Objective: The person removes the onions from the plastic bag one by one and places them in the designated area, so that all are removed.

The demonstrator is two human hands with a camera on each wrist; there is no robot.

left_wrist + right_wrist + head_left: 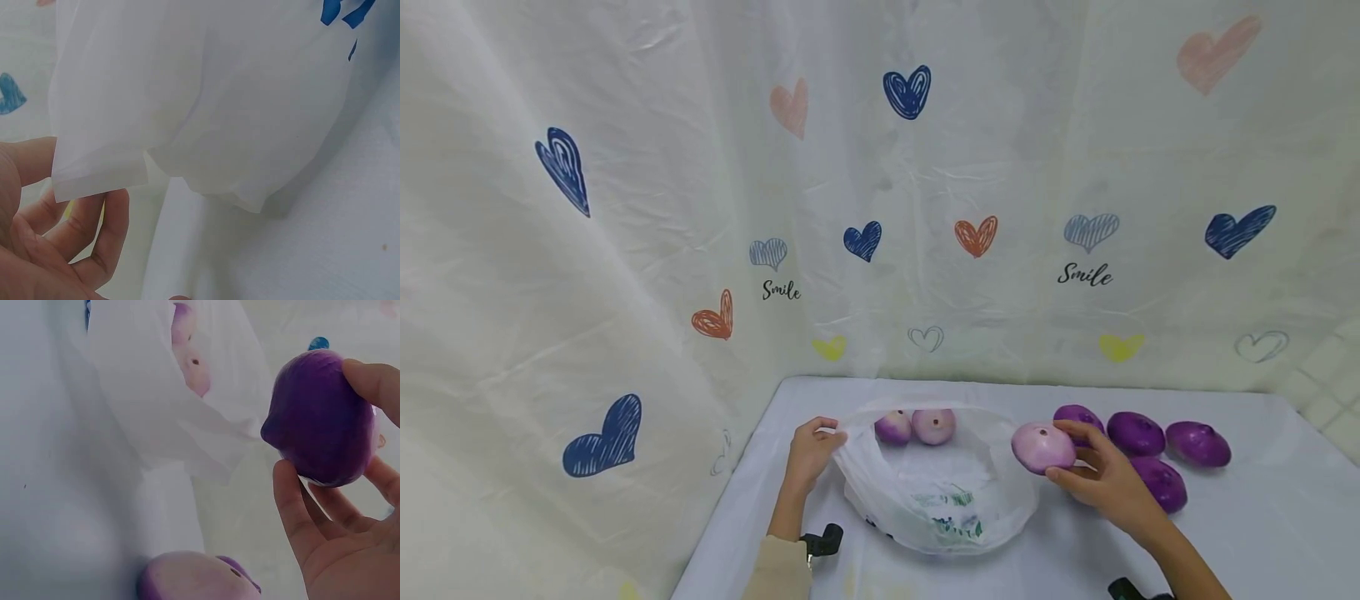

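Observation:
In the head view a white plastic bag (951, 492) with green print lies with its mouth spread. My left hand (811, 454) pinches the bag's left rim between thumb and fingers, which the left wrist view also shows. Two purple-and-pale onions, one onion (892, 427) beside another onion (933, 426), sit inside the bag at its far side. Just off the bag's right rim, my right hand (1101, 479) holds a purple onion (1042, 448) by its sides, its pale end toward the head camera. The right wrist view shows this onion's (325, 419) dark pointed end.
Several more purple onions lie on the white-covered table (1247, 533) to the right, among them a far-right onion (1198, 443) and a nearer onion (1161, 483) partly behind my right hand. A white curtain (850, 167) printed with hearts hangs behind the table.

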